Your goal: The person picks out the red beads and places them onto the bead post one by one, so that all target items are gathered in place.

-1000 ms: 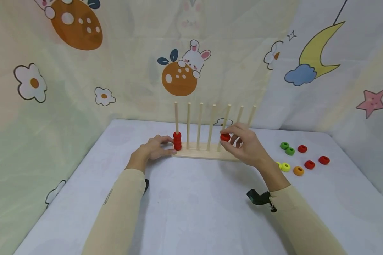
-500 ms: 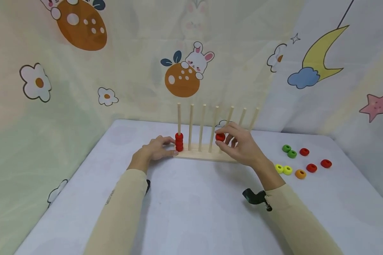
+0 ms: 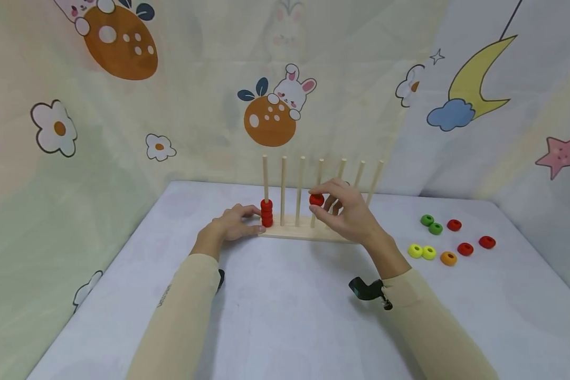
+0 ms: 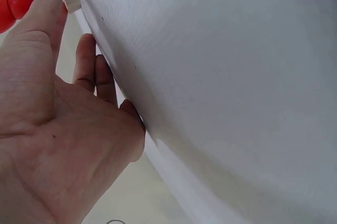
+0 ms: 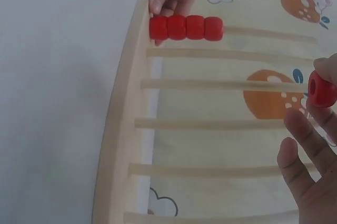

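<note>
Thumb (image 3: 324, 216) and fingers (image 3: 330, 186) of the right hand (image 3: 349, 214) pinch a red bead (image 3: 316, 200) before the wooden peg rack (image 3: 290, 231); we cannot quite tell whether a peg has entered it. The left hand (image 3: 231, 222) grips the rack's left end between thumb and forefinger. Beside it, we count four stacked red beads (image 3: 266, 213) on the leftmost of seven pegs. Farther right on the white surface (image 3: 275, 316) lie two green beads (image 3: 435, 229), two yellow beads (image 3: 415, 251), an orange bead (image 3: 448, 259) and three loose red beads (image 3: 465, 249). Behind, we see a cloth (image 3: 204, 95) printed with flowers and a moon.
</note>
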The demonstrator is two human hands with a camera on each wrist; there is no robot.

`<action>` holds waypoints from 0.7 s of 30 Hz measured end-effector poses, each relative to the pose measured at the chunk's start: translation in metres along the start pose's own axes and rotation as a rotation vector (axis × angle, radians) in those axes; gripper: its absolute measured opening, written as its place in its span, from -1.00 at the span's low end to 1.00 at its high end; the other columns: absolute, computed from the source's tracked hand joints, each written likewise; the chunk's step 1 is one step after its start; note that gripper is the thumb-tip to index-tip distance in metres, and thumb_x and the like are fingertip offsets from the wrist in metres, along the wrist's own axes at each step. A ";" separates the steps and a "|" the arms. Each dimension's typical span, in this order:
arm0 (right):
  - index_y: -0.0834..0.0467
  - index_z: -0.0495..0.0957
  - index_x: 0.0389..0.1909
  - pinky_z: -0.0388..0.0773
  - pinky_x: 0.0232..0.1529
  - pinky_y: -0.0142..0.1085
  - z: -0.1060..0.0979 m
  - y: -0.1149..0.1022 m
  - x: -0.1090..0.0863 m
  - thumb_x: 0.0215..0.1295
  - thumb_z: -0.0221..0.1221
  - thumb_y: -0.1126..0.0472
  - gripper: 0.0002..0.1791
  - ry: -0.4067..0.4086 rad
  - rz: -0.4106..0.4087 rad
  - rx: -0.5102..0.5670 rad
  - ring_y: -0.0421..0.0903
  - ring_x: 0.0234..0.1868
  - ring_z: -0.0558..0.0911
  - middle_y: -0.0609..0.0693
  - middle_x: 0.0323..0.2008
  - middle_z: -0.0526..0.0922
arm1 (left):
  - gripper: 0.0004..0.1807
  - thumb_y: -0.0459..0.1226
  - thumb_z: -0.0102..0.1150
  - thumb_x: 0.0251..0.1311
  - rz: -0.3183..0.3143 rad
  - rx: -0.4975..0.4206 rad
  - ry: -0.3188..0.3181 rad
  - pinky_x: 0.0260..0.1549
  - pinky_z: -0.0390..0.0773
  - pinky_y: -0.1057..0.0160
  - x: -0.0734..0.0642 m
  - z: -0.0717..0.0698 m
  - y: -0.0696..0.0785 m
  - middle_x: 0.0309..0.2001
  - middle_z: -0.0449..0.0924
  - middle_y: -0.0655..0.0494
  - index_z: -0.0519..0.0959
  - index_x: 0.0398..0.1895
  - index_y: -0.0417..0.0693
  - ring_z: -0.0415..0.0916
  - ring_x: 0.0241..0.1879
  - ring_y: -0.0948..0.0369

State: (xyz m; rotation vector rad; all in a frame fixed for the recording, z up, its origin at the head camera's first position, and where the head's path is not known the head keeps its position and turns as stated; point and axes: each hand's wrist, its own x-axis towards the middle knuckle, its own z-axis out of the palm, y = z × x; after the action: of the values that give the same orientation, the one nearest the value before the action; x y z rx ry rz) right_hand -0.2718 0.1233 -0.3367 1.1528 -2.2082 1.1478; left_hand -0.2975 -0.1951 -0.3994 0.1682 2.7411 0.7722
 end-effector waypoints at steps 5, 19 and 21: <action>0.11 0.67 0.02 0.60 -0.45 -0.30 0.006 0.000 0.002 0.25 0.38 0.35 -0.68 -0.012 -0.016 -0.009 -0.16 -0.38 0.61 -0.03 -0.14 0.65 | -0.42 0.24 0.30 0.21 0.000 -0.007 0.005 0.29 0.20 -0.42 0.002 0.001 0.000 0.41 0.32 0.05 0.48 0.29 0.45 0.13 0.44 -0.10; 0.14 0.65 0.04 0.64 -0.43 -0.18 0.016 -0.004 0.014 0.27 0.37 0.33 -0.68 -0.040 -0.032 -0.031 -0.17 -0.36 0.60 -0.02 -0.11 0.65 | -0.41 0.23 0.31 0.21 0.002 -0.010 -0.004 0.28 0.20 -0.43 0.004 0.000 0.000 0.42 0.31 0.04 0.47 0.30 0.45 0.12 0.45 -0.12; 0.13 0.65 0.04 0.64 -0.42 -0.16 0.019 -0.005 0.018 0.27 0.37 0.33 -0.68 -0.035 -0.038 -0.022 -0.17 -0.36 0.60 -0.02 -0.10 0.66 | -0.41 0.23 0.31 0.21 0.000 -0.010 -0.001 0.28 0.21 -0.43 0.004 0.000 -0.001 0.42 0.31 0.05 0.48 0.30 0.46 0.12 0.45 -0.11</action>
State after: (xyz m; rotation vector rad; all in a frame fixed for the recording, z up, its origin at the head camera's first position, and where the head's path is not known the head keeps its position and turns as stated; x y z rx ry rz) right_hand -0.2774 0.0974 -0.3343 1.2096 -2.2097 1.0924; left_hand -0.3011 -0.1951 -0.4005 0.1658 2.7360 0.7852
